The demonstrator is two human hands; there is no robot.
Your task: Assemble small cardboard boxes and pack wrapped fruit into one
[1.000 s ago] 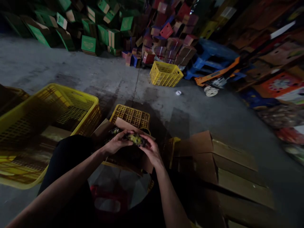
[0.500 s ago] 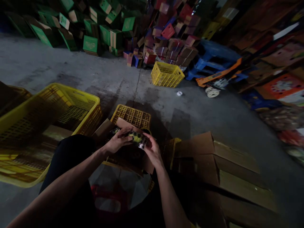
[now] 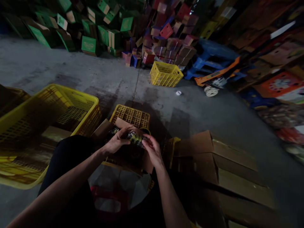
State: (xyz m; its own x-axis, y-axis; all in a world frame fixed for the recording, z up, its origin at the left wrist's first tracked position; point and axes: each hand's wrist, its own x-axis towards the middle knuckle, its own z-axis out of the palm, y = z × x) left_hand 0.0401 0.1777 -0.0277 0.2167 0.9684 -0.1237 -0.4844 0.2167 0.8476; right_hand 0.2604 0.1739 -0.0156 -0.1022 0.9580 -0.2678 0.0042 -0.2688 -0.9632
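Between my two hands is a clear plastic-wrapped pack (image 3: 135,138) with yellow-green and dark patches; what is inside is too dim to name. My left hand (image 3: 118,139) grips its left end, fingers over the top and thumb below. At the right end, my right hand (image 3: 152,148) pinches it with thumb and fingers. Beneath them is an open cardboard box (image 3: 103,129) with its flaps spread, and a similar shiny pack (image 3: 114,130) shows inside near my left fingers. An upturned yellow crate (image 3: 131,116) lies under the box.
A large yellow crate (image 3: 86,104) stands at left. Stacked cardboard boxes (image 3: 237,171) are at right. Farther off are a small yellow crate (image 3: 166,74), an orange pallet jack (image 3: 217,74), blue pallets (image 3: 211,58) and piled green boxes (image 3: 89,44). A red stool (image 3: 109,202) shows below.
The pack has turned a little in my hands, and its yellow-green part shows less. My left fingers have drawn back toward its left end. The view has shifted slightly.
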